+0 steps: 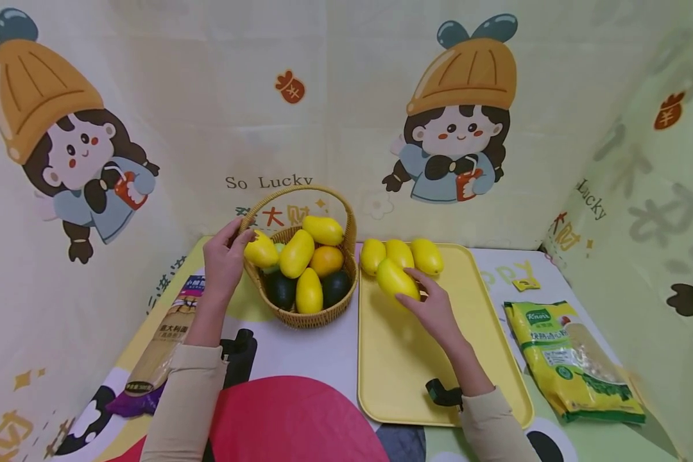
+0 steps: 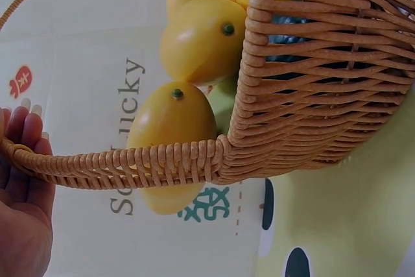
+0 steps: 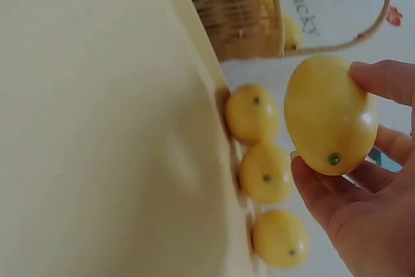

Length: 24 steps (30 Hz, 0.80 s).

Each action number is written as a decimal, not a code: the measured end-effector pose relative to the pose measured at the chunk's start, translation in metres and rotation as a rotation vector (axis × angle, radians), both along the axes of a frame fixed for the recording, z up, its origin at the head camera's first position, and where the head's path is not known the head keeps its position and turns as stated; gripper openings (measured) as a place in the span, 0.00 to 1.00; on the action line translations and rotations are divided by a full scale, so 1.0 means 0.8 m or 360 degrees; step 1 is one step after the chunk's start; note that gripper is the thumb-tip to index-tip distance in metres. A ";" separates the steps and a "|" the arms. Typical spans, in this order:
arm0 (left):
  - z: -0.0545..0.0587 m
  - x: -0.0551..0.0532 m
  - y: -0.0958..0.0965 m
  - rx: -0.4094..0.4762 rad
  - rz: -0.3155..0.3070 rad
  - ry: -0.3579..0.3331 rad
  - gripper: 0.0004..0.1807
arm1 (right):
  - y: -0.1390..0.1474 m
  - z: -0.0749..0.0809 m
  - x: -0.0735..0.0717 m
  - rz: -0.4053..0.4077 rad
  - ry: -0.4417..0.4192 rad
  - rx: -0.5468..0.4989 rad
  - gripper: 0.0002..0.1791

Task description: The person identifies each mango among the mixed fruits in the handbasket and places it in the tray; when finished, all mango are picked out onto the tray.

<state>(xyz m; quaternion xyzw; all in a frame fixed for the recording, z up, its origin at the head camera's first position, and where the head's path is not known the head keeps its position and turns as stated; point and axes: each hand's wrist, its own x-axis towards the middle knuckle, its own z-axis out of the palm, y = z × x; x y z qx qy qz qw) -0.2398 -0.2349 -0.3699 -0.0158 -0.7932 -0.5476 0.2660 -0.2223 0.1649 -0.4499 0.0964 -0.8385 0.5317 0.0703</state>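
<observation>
My right hand (image 1: 436, 311) holds a yellow mango (image 1: 397, 280) above the tray, its thumb and fingers around the fruit's sides. In the right wrist view the held mango (image 3: 331, 116) shows its green stem end. My left hand (image 1: 225, 260) grips the left side of the handle of a wicker basket (image 1: 308, 319); in the left wrist view, fingers (image 2: 29, 131) lie around the handle (image 2: 117, 168). Inside the basket are several yellow mangoes (image 1: 296, 254), an orange fruit (image 1: 326, 261) and dark green fruits (image 1: 336, 287). Three more mangoes (image 1: 427, 256) sit in a row at the tray's far end.
The yellow tray (image 1: 456, 391) lies right of the basket. To its right are a Knorr pasta bag (image 1: 574, 359) and a small yellow packet (image 1: 525, 283). A spaghetti bag (image 1: 164, 340) lies at the left, beside my left forearm. Printed cloth walls (image 1: 352, 128) surround the table.
</observation>
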 end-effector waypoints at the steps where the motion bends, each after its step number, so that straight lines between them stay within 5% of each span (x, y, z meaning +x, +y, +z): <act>1: 0.000 0.000 0.000 -0.0001 0.0001 0.0000 0.20 | 0.007 -0.001 0.001 -0.0016 -0.0010 0.0025 0.31; 17: 0.001 0.002 0.000 -0.0009 0.0036 -0.0032 0.21 | 0.101 -0.017 -0.001 -0.0483 -0.0145 0.0286 0.34; 24: 0.000 0.001 0.000 -0.0009 0.0023 -0.0031 0.22 | 0.119 -0.020 -0.002 -0.0478 -0.0257 0.0395 0.36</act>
